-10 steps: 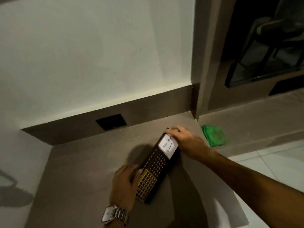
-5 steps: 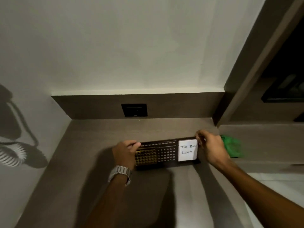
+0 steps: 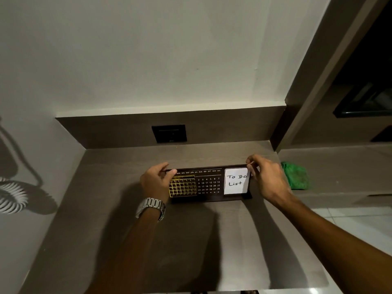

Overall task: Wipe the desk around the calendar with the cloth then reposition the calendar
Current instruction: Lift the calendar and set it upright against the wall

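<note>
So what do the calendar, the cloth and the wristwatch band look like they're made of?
Calendar: dark matte board, likely wood or plastic, with a gold frame that looks metallic and a white paper note. Cloth: green, fuzzy, rumpled, probably microfibre. Watch band: silver links with bright glints, apparently polished metal.

Both forearms bare, no sleeves in view. Left wrist wears a silver metal-link wristwatch (image 3: pixel 151 207), band of broad brushed links. Left hand (image 3: pixel 156 183) and right hand (image 3: pixel 267 176) ungloved; no rings visible.
</note>
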{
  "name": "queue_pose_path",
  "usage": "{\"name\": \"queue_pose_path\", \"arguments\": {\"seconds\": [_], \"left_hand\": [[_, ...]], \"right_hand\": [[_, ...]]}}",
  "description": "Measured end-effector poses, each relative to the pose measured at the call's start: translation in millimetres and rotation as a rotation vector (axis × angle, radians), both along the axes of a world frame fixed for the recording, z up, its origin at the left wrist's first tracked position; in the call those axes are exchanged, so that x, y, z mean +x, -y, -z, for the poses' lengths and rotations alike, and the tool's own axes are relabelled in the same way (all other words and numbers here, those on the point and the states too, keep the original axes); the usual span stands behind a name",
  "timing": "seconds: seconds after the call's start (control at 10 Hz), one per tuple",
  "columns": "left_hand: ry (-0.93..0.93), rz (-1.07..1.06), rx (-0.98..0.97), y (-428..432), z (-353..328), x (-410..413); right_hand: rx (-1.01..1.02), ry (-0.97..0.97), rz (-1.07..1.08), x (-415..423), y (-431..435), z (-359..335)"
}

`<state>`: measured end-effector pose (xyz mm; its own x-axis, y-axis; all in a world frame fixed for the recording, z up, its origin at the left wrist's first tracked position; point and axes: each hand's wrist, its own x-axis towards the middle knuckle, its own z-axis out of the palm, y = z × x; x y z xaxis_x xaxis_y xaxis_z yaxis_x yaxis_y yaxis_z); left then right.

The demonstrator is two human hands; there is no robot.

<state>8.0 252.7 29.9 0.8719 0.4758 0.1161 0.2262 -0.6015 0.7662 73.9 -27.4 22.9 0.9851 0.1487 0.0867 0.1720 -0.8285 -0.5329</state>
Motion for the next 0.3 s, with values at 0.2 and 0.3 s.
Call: {"name": "queue_pose_path", "arguments": {"seconds": [0.2,0.3], "left_hand": [[0.158,0.07,0.243,-7,-49,0],[0.21,0.042,0.511,-18,-97,9]], "right_hand": [[0.296,0.234,0.03,-9,10,-89],[0.657,0.38,-0.1,-25,38,-181]]}}
